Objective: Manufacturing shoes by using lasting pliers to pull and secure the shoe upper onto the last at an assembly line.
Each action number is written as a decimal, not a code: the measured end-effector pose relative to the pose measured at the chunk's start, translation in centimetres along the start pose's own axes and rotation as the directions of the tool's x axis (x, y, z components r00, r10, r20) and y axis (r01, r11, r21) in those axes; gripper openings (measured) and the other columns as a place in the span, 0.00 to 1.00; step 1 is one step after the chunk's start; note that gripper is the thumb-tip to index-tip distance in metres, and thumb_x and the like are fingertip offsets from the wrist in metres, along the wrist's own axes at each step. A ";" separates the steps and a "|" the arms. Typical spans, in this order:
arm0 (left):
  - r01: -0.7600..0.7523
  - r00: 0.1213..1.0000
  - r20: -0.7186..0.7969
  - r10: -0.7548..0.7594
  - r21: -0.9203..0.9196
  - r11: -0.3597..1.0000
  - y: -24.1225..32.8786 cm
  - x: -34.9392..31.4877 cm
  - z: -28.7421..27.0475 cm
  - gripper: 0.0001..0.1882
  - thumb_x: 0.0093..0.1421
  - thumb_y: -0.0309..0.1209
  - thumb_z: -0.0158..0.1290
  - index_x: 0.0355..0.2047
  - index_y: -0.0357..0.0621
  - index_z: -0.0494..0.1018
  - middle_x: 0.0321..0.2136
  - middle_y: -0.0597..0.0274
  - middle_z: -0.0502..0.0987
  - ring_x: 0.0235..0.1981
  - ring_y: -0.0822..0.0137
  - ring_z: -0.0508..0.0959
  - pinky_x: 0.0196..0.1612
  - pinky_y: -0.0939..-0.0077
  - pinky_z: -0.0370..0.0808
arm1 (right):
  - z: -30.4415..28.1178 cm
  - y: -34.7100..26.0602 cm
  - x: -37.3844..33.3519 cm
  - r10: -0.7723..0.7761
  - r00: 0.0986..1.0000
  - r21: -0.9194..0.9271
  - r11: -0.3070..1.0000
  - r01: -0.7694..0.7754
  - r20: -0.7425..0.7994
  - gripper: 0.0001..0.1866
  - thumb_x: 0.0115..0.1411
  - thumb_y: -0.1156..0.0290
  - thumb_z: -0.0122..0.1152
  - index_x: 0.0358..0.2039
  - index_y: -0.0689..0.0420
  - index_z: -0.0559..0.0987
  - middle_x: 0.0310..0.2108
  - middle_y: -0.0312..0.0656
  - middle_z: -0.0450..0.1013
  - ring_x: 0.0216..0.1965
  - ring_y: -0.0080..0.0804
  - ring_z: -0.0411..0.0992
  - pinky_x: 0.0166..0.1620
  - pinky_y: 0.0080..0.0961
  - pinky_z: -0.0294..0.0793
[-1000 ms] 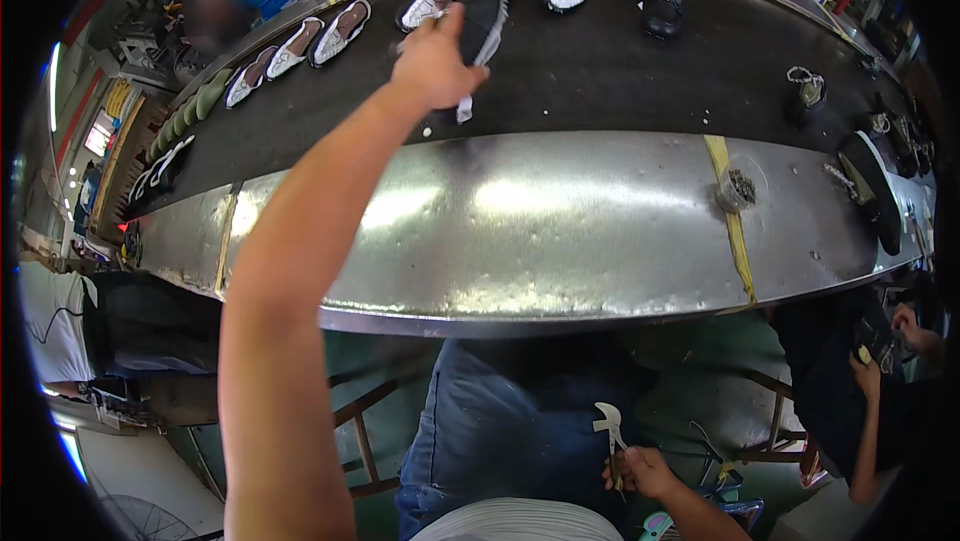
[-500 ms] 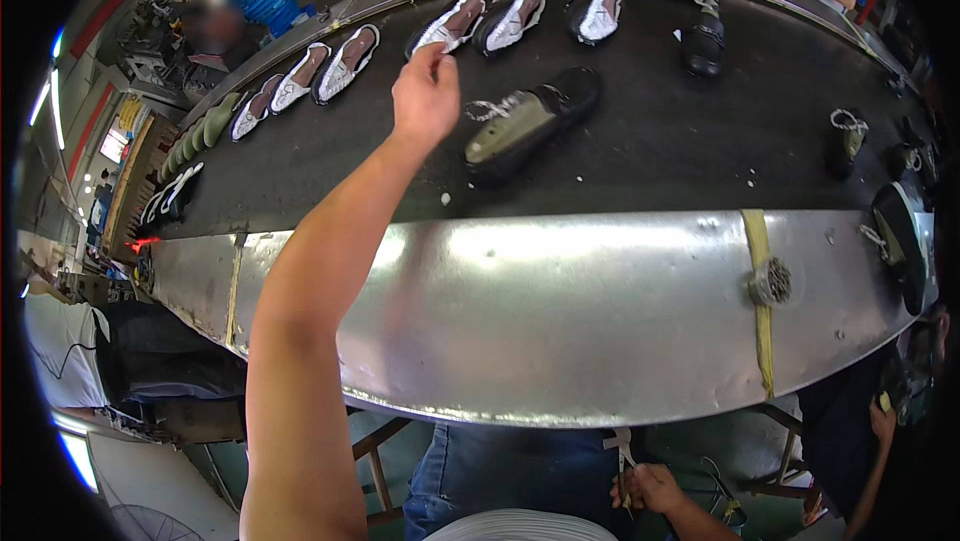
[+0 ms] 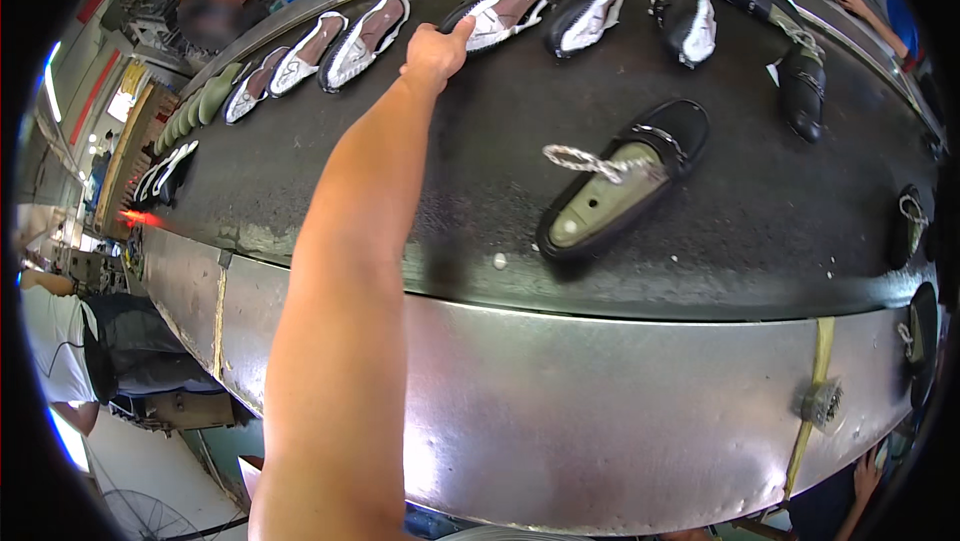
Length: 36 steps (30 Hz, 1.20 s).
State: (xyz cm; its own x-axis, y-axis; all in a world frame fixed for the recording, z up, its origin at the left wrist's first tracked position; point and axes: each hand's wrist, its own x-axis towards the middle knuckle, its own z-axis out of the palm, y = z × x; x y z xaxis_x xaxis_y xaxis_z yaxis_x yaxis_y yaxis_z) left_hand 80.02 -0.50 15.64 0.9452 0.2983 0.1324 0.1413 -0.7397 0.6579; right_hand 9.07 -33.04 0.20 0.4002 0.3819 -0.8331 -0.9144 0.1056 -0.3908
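Observation:
My left hand [image 3: 437, 53] reaches forward over the dark belt, its fingers closed on the near end of a shoe [image 3: 508, 9]. That shoe has a black outside, white edging and a brown middle. Similar shoes flank it: one [image 3: 587, 16] to its right and another [image 3: 366, 43] to its left. Closer to me, a black shoe with an olive inside [image 3: 610, 203] and a light cord loop lies at a slant. Of my right hand, at most a sliver of skin [image 3: 687, 535] shows at the lower edge; the fingers are hidden.
A metal ledge [image 3: 600, 411] runs along the belt's near side, with a container of small metal pieces [image 3: 821, 404] beside a yellow strap. Tied black shoes [image 3: 802, 91] lie at far right. Green pieces [image 3: 215, 93] line the left. Other people are at the far right and left.
My left hand has moved up onto the shoe. The view has shifted, so the belt appears larger and the ledge lower. My right hand, earlier holding a plier-like tool, has mostly left the picture.

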 end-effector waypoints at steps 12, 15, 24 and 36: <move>-0.115 0.988 0.136 0.080 0.268 0.956 -10.0 3.5 -12.3 0.52 0.52 0.72 0.52 0.53 0.29 0.75 0.64 0.40 0.62 0.63 0.46 0.66 0.65 0.67 0.64 | -1.3 0.6 0.8 0.075 0.997 0.044 0.996 -0.076 0.020 0.33 0.70 0.41 0.35 0.52 0.61 0.71 0.32 0.52 0.80 0.28 0.43 0.80 0.22 0.23 0.71; 0.053 0.996 0.049 -0.079 0.398 0.916 -7.2 -0.5 -11.5 0.49 0.53 0.71 0.51 0.48 0.29 0.78 0.58 0.41 0.71 0.59 0.45 0.71 0.64 0.60 0.65 | -1.4 0.8 0.8 0.088 0.996 0.063 0.994 -0.087 -0.003 0.34 0.70 0.40 0.35 0.52 0.61 0.70 0.31 0.52 0.80 0.27 0.43 0.80 0.21 0.24 0.71; -0.232 0.968 0.207 0.144 0.504 0.832 -9.0 -19.1 -23.3 0.39 0.54 0.64 0.56 0.36 0.32 0.81 0.45 0.33 0.77 0.57 0.43 0.71 0.60 0.58 0.68 | 0.7 5.7 -2.2 -0.160 0.987 -0.004 0.987 0.160 -0.011 0.41 0.69 0.38 0.39 0.42 0.73 0.75 0.33 0.57 0.79 0.30 0.46 0.81 0.21 0.23 0.69; -0.486 0.833 -0.176 0.524 0.217 0.846 -19.4 -49.5 -29.1 0.37 0.52 0.44 0.68 0.57 0.37 0.68 0.65 0.27 0.51 0.65 0.34 0.58 0.66 0.47 0.58 | 3.9 17.1 -6.8 -0.366 0.912 -0.161 0.927 0.339 -0.186 0.30 0.67 0.46 0.52 0.41 0.68 0.76 0.30 0.53 0.79 0.29 0.43 0.80 0.27 0.26 0.75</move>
State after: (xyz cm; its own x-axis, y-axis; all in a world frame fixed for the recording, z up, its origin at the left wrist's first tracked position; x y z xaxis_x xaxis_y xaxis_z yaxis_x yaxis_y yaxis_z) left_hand 21.90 16.66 17.92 0.8101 -0.0328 0.5854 -0.2762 -0.9021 0.3316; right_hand -9.57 -30.22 0.68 0.7107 0.1393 -0.6896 -0.7021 0.0793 -0.7076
